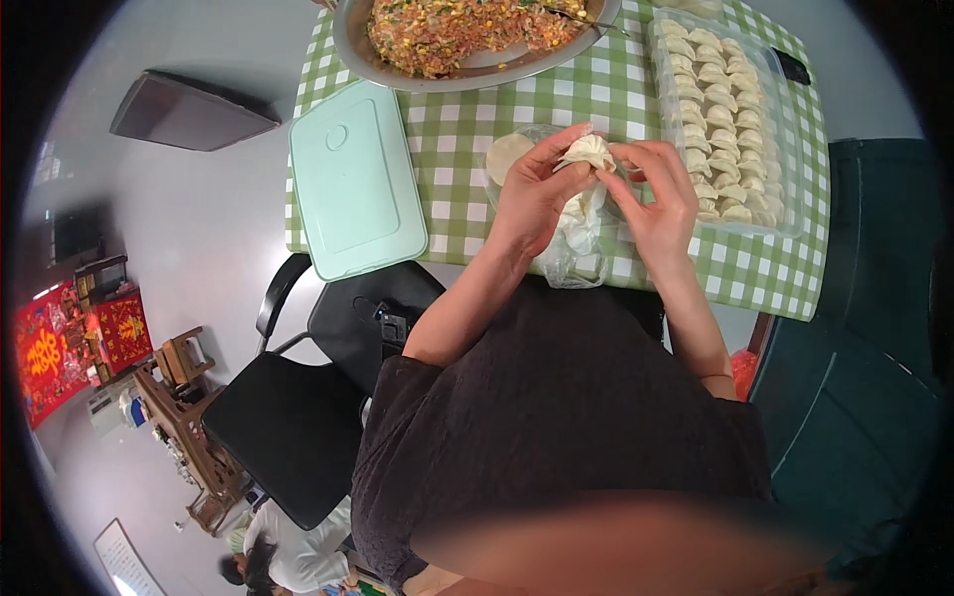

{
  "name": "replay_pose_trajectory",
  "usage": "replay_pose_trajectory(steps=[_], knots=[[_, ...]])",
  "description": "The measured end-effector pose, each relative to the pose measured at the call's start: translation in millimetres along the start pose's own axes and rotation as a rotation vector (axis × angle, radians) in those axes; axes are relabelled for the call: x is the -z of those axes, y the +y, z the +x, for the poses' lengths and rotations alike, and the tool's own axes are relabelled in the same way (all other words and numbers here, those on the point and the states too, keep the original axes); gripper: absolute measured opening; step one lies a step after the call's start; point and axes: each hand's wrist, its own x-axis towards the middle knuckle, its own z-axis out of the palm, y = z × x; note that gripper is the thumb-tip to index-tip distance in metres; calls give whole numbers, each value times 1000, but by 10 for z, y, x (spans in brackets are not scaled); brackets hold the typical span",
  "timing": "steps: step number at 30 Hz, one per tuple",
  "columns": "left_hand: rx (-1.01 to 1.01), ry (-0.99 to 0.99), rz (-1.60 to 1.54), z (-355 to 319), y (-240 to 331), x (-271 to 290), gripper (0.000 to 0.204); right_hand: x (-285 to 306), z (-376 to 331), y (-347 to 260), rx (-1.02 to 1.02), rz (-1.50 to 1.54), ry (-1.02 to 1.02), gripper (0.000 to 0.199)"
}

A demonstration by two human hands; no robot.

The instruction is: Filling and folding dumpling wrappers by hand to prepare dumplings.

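The left hand (pixel 535 199) is closed on a dumpling (pixel 588 152), pinching it between the thumb and the fingers. The right hand (pixel 664 204) also grips this dumpling, at its right edge, with the thumb and the forefinger. The dumpling is above the near part of the tablecloth (pixel 452 169), which is green and white in checks. A round wrapper (pixel 508 156) lies just beside the left hand. Under the hands there is a clear bag (pixel 574 266). To the right stands a clear box (pixel 792 159) with rows of dumplings (pixel 717 109). To the left lies a pale green lid (pixel 358 189), and at the far side a metal bowl (pixel 467 85) contains filling (pixel 427 40).
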Motion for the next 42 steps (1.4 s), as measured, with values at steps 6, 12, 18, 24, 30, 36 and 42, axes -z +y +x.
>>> replay_pose_trajectory(steps=[6,12,18,24,30,36,42], knots=[[-38,28,-24,-34,-10,-84,47,-70,16,-34,-6,-29,26,24],[-74,61,-53,-34,-52,-119,46,-101,10,-40,-28,-38,36,19],[-71,79,-74,-42,-44,-163,47,-90,22,-56,-16,-51,35,16],[-52,86,-88,-52,-46,-161,46,-84,62,-60,22,-73,17,15],[-29,84,-70,-32,-62,-164,47,-64,69,4,57,-88,1,18],[-29,78,-101,-6,-74,-113,46,36,26,-70,-74,75,37,22],[-18,76,-124,9,-69,-156,45,31,-55,-9,-95,59,43,20]])
